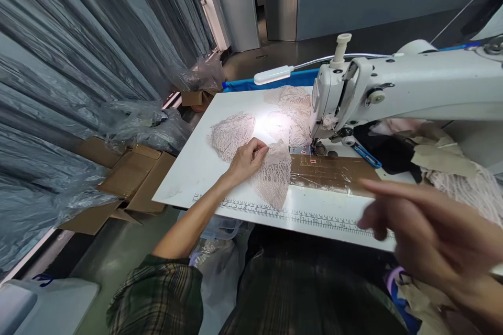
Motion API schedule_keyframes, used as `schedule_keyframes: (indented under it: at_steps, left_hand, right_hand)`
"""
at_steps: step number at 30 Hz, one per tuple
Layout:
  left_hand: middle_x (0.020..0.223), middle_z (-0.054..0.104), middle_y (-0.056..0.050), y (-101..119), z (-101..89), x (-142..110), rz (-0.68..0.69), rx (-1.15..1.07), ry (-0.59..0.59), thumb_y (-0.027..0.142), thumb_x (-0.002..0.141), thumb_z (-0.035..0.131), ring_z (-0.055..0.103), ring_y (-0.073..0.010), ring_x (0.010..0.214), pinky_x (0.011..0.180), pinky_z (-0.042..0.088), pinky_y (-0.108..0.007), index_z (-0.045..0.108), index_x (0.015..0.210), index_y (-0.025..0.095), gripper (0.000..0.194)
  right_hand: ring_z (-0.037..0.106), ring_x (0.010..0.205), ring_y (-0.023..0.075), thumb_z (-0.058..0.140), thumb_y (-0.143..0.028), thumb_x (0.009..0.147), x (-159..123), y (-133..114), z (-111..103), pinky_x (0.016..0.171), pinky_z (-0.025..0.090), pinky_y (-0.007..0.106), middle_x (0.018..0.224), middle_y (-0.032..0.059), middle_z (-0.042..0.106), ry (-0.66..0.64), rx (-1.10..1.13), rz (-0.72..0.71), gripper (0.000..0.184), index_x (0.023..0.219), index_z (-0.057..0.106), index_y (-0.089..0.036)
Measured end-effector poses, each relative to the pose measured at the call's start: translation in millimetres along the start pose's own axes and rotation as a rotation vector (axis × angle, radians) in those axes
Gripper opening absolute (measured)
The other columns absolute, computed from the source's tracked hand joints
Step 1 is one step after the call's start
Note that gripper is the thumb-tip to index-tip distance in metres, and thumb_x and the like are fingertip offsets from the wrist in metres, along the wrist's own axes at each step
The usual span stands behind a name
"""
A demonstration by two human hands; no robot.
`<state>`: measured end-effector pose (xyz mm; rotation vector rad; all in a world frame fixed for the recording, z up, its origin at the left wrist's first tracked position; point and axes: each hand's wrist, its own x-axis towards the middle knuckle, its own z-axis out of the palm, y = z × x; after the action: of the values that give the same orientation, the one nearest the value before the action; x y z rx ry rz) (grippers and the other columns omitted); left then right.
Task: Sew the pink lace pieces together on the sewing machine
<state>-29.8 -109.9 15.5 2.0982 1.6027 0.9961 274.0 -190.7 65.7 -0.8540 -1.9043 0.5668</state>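
My left hand [248,159] is closed in a pinch on the upper edge of a pale pink lace piece [275,180], which lies over the table's front part, left of the needle. Another lace piece [232,135] rests just beyond that hand. More lace pieces [291,115] lie under the lamp's bright spot, beside the head of the white sewing machine [359,81]. My right hand [428,233], blurred, hovers over the right front of the table. Its index finger is stretched out and a gap shows below it; I see nothing held in it.
Brown tape [334,174] covers the table beside the needle, and a printed ruler [306,218] runs along the front edge. A blue cutter [366,155], black cloth and more lace [467,188] lie at right. Open cardboard boxes [131,175] and plastic bags stand on the left floor.
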Motion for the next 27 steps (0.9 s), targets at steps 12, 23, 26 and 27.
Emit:
schedule_keyframes:
  at_steps: [12,23,26,27]
  left_hand:
    - [0.080,0.067,-0.003,83.6,27.4,-31.9,-0.133,-0.682,-0.303,0.031,0.081,0.074,0.066,-0.0107,0.072,0.068,0.053,-0.022,0.062,0.089,0.014,0.022]
    - [0.093,0.063,-0.005,97.5,-6.1,-35.0,-0.116,-0.628,-0.150,0.029,0.089,0.064,0.061,-0.0117,0.084,0.075,0.051,-0.023,0.060,0.103,0.016,0.019]
    - [0.095,0.060,-0.005,103.9,-21.2,-39.9,-0.108,-0.618,-0.116,0.030,0.094,0.059,0.056,-0.0094,0.078,0.065,0.047,-0.019,0.058,0.108,0.019,0.018]
    - [0.093,0.060,-0.004,104.7,-25.3,-41.0,-0.117,-0.627,-0.115,0.030,0.094,0.059,0.054,-0.0081,0.073,0.060,0.045,-0.017,0.058,0.109,0.019,0.018]
  right_hand:
    - [0.062,0.074,0.0207,0.061,-0.057,0.086,36.2,47.7,46.2,0.063,0.051,0.027,0.072,0.0026,0.066,-0.568,0.385,0.460,0.042,0.092,0.074,-0.018]
    - [0.063,0.086,0.0200,0.067,-0.046,0.087,40.3,59.3,30.2,0.082,0.050,0.030,0.088,0.0049,0.070,-0.723,0.615,0.495,0.033,0.100,0.074,-0.017]
    - [0.065,0.087,0.0184,0.065,-0.040,0.089,42.6,64.8,21.6,0.085,0.050,0.030,0.091,0.0061,0.071,-0.942,0.799,0.560,0.029,0.101,0.074,-0.015]
    - [0.065,0.088,0.0180,0.065,-0.039,0.090,43.3,67.3,19.2,0.085,0.050,0.030,0.094,0.0070,0.071,-1.001,0.849,0.574,0.029,0.102,0.073,-0.014]
